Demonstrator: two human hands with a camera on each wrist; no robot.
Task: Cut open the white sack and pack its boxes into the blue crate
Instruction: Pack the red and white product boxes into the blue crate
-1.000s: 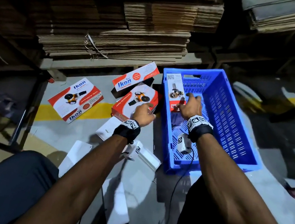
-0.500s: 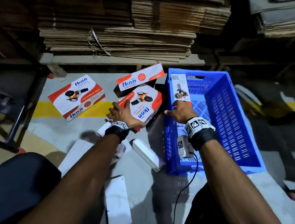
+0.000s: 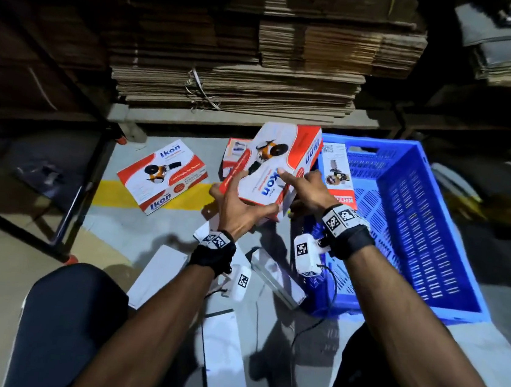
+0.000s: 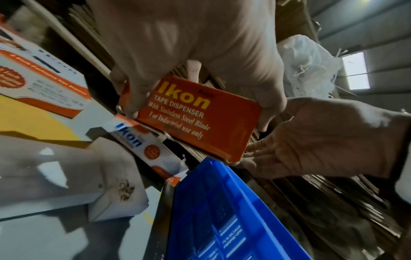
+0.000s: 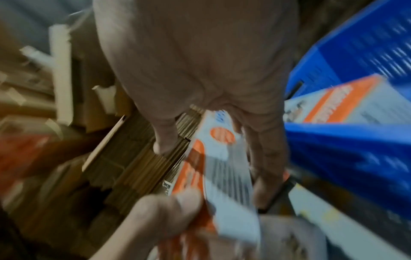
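Note:
A red-and-white Ikon tape dispenser box (image 3: 270, 166) is held up off the floor, just left of the blue crate (image 3: 418, 237). My left hand (image 3: 244, 192) grips its near orange end (image 4: 195, 119), thumb and fingers around it. My right hand (image 3: 296, 185) holds the box's right side, thumb on top and fingers beneath its corner (image 4: 251, 151). Another box (image 3: 336, 174) stands inside the crate against its left wall. Two more Ikon boxes (image 3: 162, 176) (image 3: 233, 152) lie on the floor. A crumpled white sack (image 4: 307, 66) shows only in the left wrist view.
Several plain white boxes (image 3: 223, 349) lie on the grey floor by my knees. Stacks of flattened cardboard (image 3: 234, 89) fill the shelf behind. A black metal frame leg (image 3: 83, 180) stands at the left. The right wrist view is blurred.
The box that lay on the floor under my left hand is now lifted and tilted, held by both hands. My right hand left the crate's rim and came onto the box.

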